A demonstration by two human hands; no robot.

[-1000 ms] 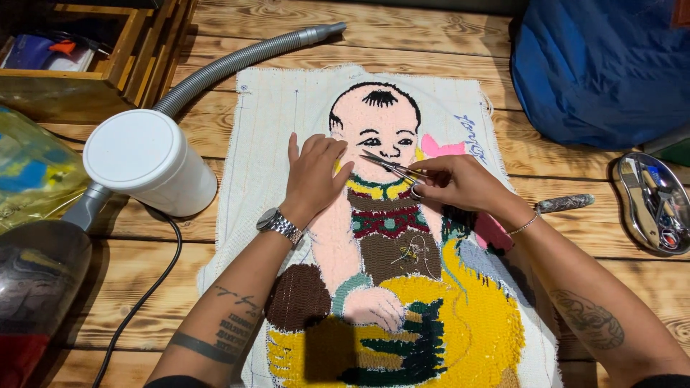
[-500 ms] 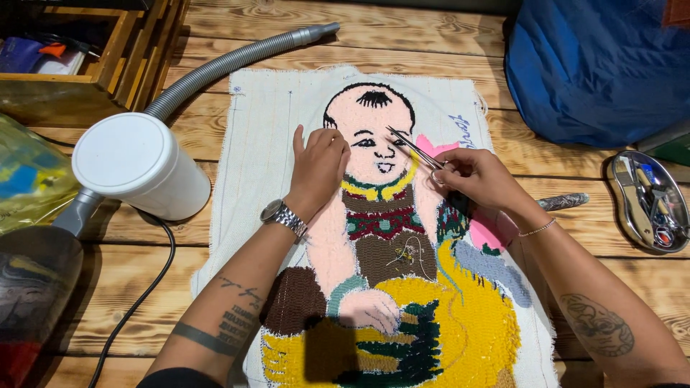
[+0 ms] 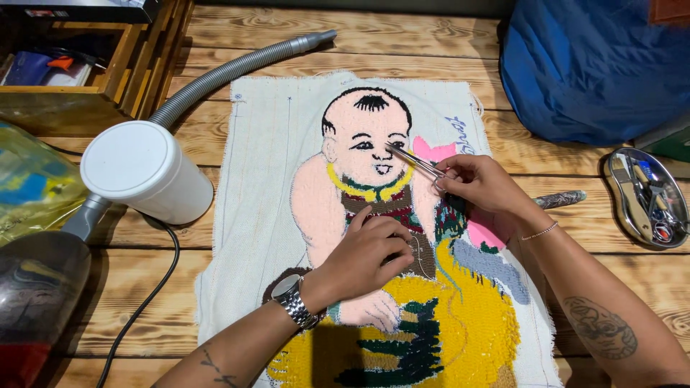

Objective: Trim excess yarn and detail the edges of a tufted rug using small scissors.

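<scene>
Left hand [image 3: 370, 255] moved down, scissors [image 3: 415, 162] on tufted face

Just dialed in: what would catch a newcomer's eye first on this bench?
The tufted rug picture of a baby, spread mid-table. The right hand points small scissors at its face, while the left hand presses its chest. A white tub and grey vacuum hose lie left.
</scene>
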